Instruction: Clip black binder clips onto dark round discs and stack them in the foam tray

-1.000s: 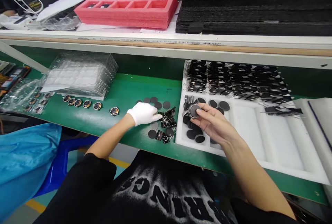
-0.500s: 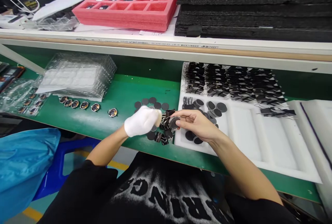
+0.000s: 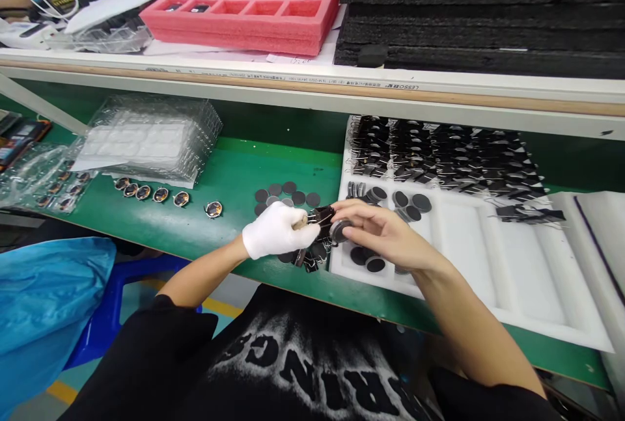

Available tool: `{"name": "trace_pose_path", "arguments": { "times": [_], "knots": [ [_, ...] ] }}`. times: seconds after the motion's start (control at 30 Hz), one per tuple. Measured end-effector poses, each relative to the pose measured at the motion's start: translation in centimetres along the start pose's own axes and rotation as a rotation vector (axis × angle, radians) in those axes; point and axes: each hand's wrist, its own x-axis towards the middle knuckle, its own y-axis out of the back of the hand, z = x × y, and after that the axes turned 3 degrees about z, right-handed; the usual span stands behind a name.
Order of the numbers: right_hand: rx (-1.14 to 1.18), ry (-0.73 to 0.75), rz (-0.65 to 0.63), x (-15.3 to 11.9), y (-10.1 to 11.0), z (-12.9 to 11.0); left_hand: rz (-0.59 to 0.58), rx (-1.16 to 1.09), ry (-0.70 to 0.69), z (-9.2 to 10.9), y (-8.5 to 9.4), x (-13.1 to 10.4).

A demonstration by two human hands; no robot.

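Observation:
A white glove covers my left hand [image 3: 280, 229], whose fingers pinch the wire handles of a black binder clip [image 3: 323, 216]. My bare right hand [image 3: 385, 232] grips a round dark disc [image 3: 339, 231] between thumb and fingers, right beside that clip. Whether the clip touches the disc is hard to tell. Below my hands lie several loose binder clips [image 3: 311, 259]. Dark round discs [image 3: 289, 187] are spread on the green table [image 3: 234, 167] behind my left hand. More discs [image 3: 420, 202] rest in the white foam tray [image 3: 463, 232] around my right hand.
Rows of clipped discs [image 3: 439, 154] fill the tray's back. Several small round parts [image 3: 181, 198] line the table at left, before stacked clear plastic trays [image 3: 146, 138]. A shelf edge [image 3: 273, 92] crosses above, carrying a pink foam tray [image 3: 239, 24] and black foam sheets [image 3: 478, 11].
My left hand now has a binder clip lifted by its handles, close to the disc. My right hand has shifted slightly right in the view with the disc. The view itself has moved a little.

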Motion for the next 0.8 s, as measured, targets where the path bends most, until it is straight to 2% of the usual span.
{"name": "trace_pose_path", "arguments": {
  "times": [0.1,0.17,0.33,0.43,0.63,0.7,0.8],
  "knots": [
    [-0.098,0.010,0.130,0.0,1.5,-0.2,-0.061,-0.032,0.022,-0.1,0.6,-0.2],
    [-0.113,-0.035,0.153,0.4,2.1,0.0,-0.130,-0.038,0.044,0.1,0.9,-0.3],
    [-0.108,-0.076,0.027,1.4,1.9,0.2,-0.278,-0.026,0.069,0.9,1.2,-0.5],
    [-0.103,-0.062,0.011,1.4,1.4,0.0,-0.328,-0.024,0.073,1.2,1.1,-0.5],
    [-0.080,-0.075,0.044,1.2,1.2,0.0,-0.323,0.002,0.099,1.2,1.3,0.0],
    [0.009,-0.106,0.122,1.1,1.3,0.3,-0.312,0.034,0.022,0.8,1.9,0.7],
    [0.295,-0.146,0.307,0.8,1.5,0.8,-0.199,0.227,-0.062,-0.3,2.4,1.9]
  ]
}}
